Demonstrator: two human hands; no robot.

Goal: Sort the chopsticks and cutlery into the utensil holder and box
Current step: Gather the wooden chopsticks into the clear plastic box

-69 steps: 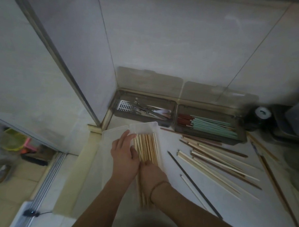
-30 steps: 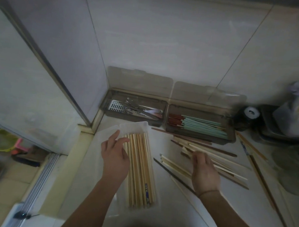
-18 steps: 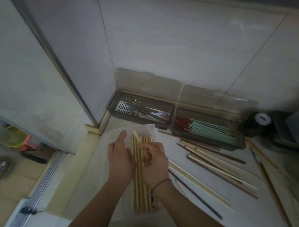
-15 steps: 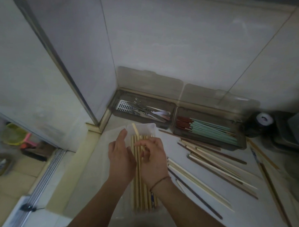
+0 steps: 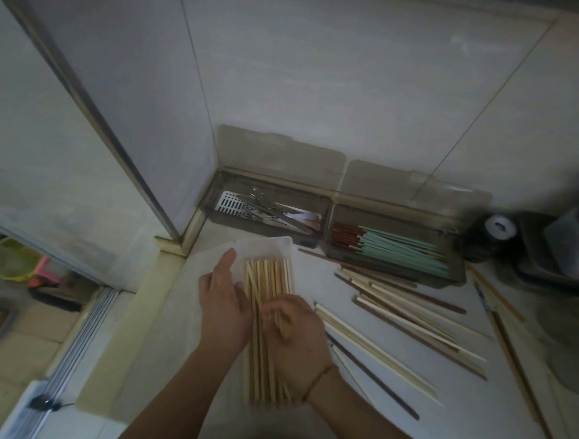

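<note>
Here, both hands work over a clear plastic box (image 5: 269,246) on the white tabletop (image 5: 472,419). The left hand (image 5: 223,307) lies flat with straight fingers along the box's left wall. The right hand (image 5: 293,332) curls round pale bamboo chopsticks (image 5: 268,278) lying lengthwise in the box. To the right, loose chopsticks (image 5: 403,310) are scattered on the tabletop. Against the wall, one open brown tray holds metal cutlery (image 5: 268,211), the other green chopsticks (image 5: 399,249).
</note>
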